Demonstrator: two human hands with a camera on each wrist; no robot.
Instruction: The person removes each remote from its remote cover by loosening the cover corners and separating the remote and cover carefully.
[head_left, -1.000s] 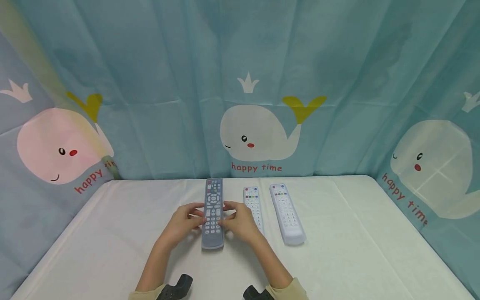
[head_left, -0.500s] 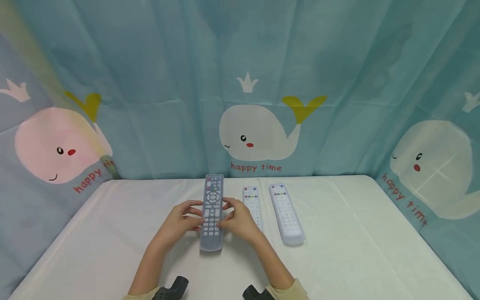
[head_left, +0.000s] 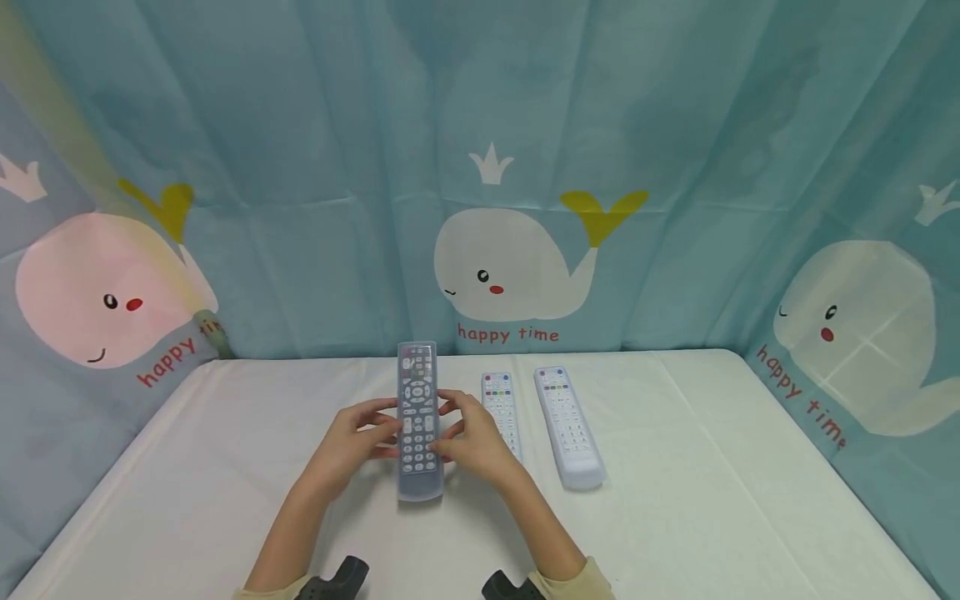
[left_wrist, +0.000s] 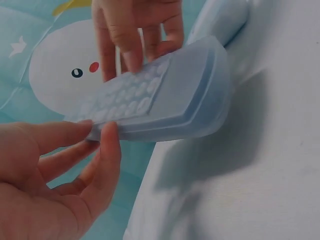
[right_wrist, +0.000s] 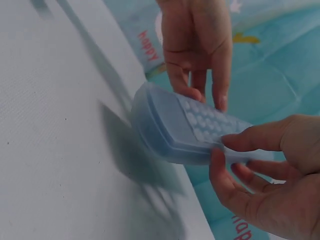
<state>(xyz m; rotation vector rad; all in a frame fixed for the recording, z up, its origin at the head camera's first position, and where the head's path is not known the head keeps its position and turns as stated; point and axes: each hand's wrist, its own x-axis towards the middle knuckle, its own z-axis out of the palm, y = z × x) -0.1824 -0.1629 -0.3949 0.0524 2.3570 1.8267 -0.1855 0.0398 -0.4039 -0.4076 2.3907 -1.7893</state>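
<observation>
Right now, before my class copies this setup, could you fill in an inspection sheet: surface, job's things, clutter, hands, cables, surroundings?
Surface: white cloth, with faint creases.
Job's things: grey remote, buttons up, held off the cloth.
Clutter: small white remote and large white remote, lying to the right, apart from each other.
Hands: left hand and right hand grip the grey remote from opposite sides.
Cables: nothing seen.
Surroundings: blue-green curtain printed with whales and "happy time".
</observation>
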